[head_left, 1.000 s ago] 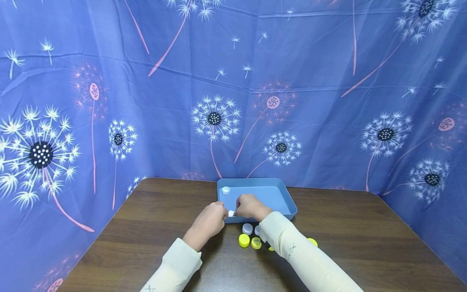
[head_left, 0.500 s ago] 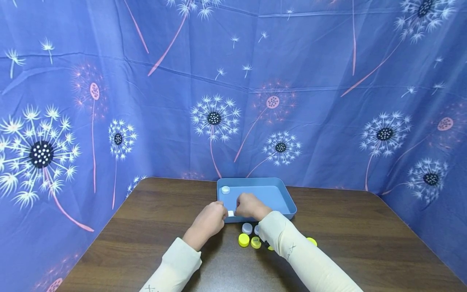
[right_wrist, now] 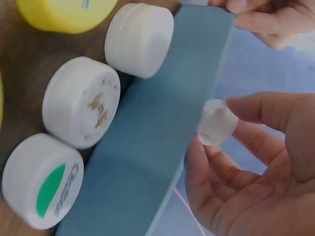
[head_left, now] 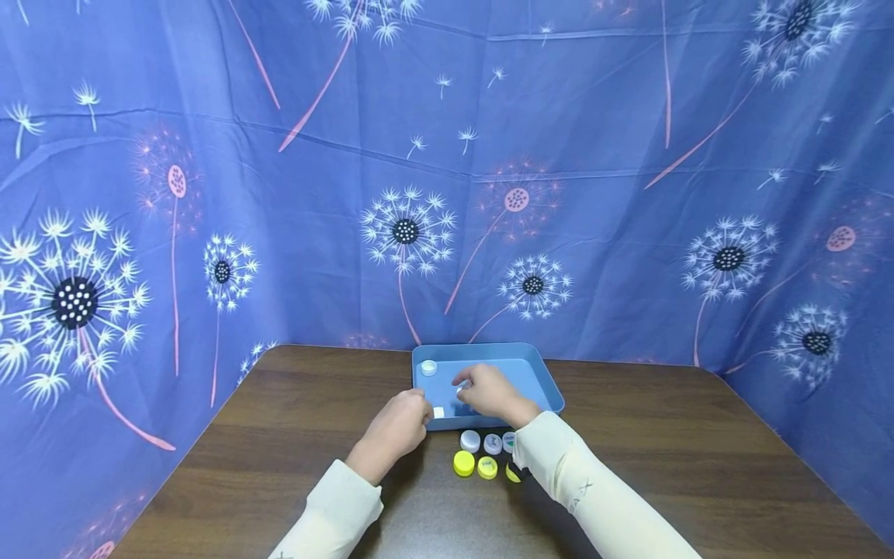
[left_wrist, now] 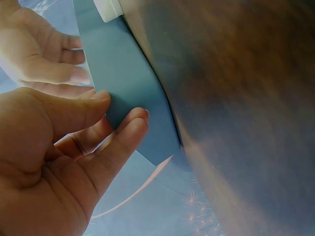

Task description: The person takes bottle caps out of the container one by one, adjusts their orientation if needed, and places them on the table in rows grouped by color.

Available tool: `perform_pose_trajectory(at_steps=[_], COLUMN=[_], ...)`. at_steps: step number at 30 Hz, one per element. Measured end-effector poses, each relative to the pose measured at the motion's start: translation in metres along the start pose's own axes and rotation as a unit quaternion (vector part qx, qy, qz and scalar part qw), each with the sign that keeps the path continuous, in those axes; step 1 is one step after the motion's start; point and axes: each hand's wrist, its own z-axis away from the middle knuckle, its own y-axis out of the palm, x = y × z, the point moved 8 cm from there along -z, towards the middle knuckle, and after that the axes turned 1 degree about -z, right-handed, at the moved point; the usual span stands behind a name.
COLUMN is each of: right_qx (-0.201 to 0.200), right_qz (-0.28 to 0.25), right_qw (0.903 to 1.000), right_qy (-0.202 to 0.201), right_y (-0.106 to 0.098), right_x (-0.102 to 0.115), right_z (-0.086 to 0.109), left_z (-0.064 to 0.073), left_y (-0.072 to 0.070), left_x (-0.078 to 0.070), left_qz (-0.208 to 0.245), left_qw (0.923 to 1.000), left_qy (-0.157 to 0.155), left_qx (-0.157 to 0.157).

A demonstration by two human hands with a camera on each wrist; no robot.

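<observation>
My left hand (head_left: 396, 423) is at the front left corner of the blue tray (head_left: 538, 380); in the left wrist view its thumb and fingers pinch the tray wall (left_wrist: 147, 118). Over the tray, my right hand (head_left: 494, 392) holds a small translucent cap (right_wrist: 216, 122) between thumb and fingertips. Beside the left hand, a white cap (head_left: 438, 412) lies inside the tray's front left. Another whitish cap (head_left: 429, 367) lies in its back left corner.
White bottle caps (head_left: 470, 442) stand in a row before the tray, one with a green mark (right_wrist: 51, 189). Yellow caps (head_left: 464, 463) form a second row nearer me, partly behind the right sleeve (head_left: 573, 466). A patterned blue cloth (head_left: 615, 233) hangs behind the wooden table (head_left: 293, 435).
My right hand has moved right, away from the white cap beside the left hand, and its fingers have spread a little with a cap showing between them. The left hand keeps its place.
</observation>
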Motion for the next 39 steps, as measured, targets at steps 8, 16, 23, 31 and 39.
perform_pose_trajectory(at_steps=[8,16,23,31,39], right_qx=[-0.059,-0.104,-0.113,-0.079,-0.028], right_qz=[-0.028,-0.031,-0.017,0.04,0.082], right_qw=[0.9976,0.994,0.9926,0.9959,0.996], right_qy=[-0.022,0.013,0.039,0.021,0.022], right_y=[-0.028,-0.047,-0.057,-0.053,-0.041], right_x=[-0.005,-0.029,-0.052,-0.064,-0.07], right_z=[0.026,0.063,0.093,0.109,0.117], left_z=[0.0,0.0,0.0,0.001,0.0], left_y=[0.002,0.005,0.003,0.002,0.005], left_x=[0.002,0.004,0.001,0.003,0.002], left_qz=[0.008,0.01,0.013,0.013,0.018], left_qw=[0.9999,0.9997,0.9999,0.9998,0.9996], left_qy=[-0.012,-0.019,-0.007,-0.012,-0.022], left_qx=[0.008,0.007,-0.001,-0.002,0.01])
